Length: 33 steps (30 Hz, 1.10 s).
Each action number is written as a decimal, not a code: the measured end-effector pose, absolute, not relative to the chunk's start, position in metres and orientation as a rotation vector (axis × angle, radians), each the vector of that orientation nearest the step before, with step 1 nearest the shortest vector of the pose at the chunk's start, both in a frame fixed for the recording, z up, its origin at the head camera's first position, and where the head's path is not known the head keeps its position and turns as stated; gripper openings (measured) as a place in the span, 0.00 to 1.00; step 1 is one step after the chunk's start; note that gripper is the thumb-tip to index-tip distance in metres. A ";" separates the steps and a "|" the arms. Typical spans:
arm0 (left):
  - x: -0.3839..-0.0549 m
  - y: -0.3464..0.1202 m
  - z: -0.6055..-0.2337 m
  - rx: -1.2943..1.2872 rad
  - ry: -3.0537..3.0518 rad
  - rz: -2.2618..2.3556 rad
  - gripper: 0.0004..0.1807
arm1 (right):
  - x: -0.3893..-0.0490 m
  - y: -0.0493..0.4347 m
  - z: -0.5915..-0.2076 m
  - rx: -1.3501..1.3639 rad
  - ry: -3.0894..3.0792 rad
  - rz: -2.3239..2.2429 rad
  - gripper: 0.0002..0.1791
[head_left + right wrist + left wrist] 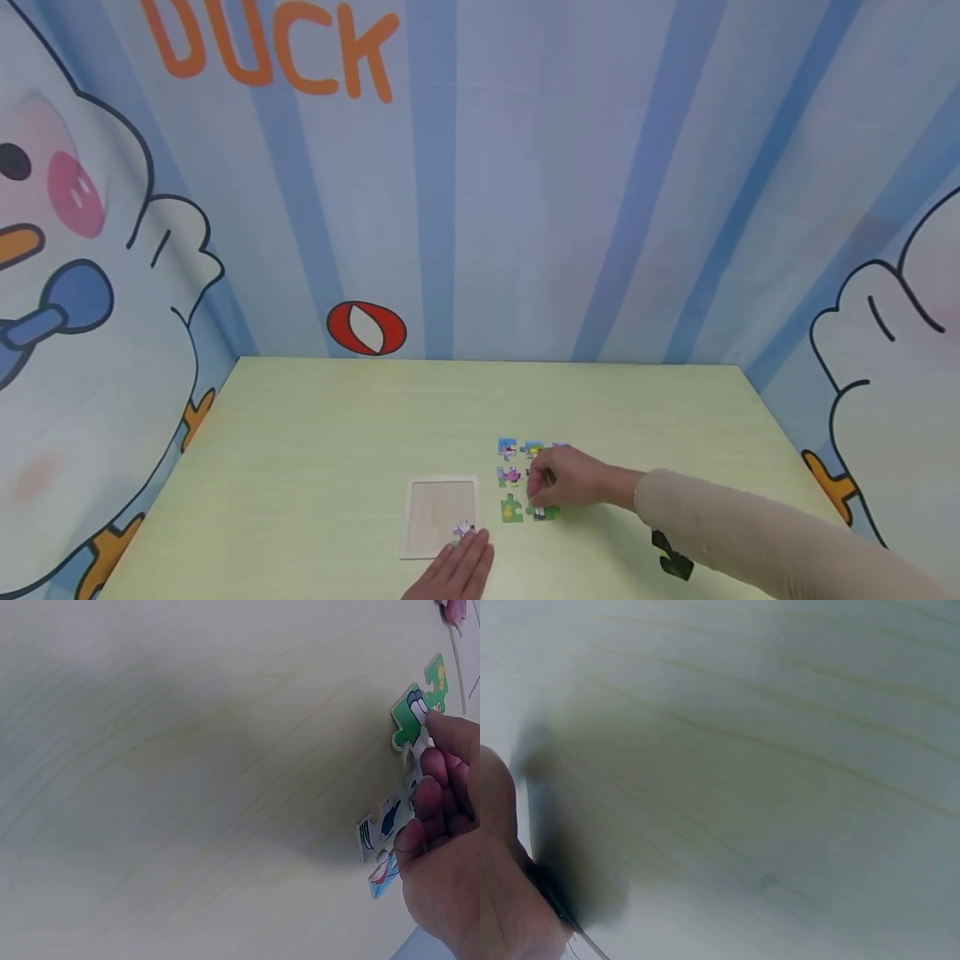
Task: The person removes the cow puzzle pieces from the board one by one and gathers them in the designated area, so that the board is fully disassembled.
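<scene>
My left hand [457, 567] lies with straight fingers on the lower right corner of a shallow wooden frame [406, 517], against a puzzle piece [462, 527] in that corner. In the left wrist view only a blurred part of the hand [514, 900] shows at the edge. My right hand [570, 477] reaches over loose puzzle pieces laid out in rows right of the frame. Its thumb and curled forefinger pinch at a green puzzle piece [409, 720] with a white and dark figure; the exact contact is partly hidden. Its other fingers cover neighbouring pieces.
Other loose pieces lie close by: a green one [512, 509], a pink-figured one [510, 477] and a blue one [507, 447]. A black object [672, 557] hangs under the right sleeve. The pale table [330, 425] ends at a striped blue backdrop [510, 208].
</scene>
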<state>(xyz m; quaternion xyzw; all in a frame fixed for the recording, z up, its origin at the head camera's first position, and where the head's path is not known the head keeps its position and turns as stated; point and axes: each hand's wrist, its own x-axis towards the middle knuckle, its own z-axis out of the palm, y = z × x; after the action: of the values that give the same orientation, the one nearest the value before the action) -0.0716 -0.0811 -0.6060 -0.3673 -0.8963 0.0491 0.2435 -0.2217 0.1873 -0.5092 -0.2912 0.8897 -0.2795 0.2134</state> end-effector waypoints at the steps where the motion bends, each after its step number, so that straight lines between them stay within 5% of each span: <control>1: -0.072 -0.081 -0.606 -1.003 -2.450 0.136 0.41 | -0.221 0.187 -0.509 -0.809 2.474 -0.773 0.08; 33: -0.071 -0.081 -0.609 -0.996 -2.418 0.124 0.41 | -0.213 0.200 -0.510 -0.940 2.545 -0.663 0.14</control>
<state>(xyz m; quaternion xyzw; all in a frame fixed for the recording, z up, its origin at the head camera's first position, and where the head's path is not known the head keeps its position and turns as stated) -0.0709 -0.0810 -0.6085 -0.3674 -0.8921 0.0457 0.2590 -0.2134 0.2004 -0.5104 -0.3314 0.8974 -0.2339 0.1737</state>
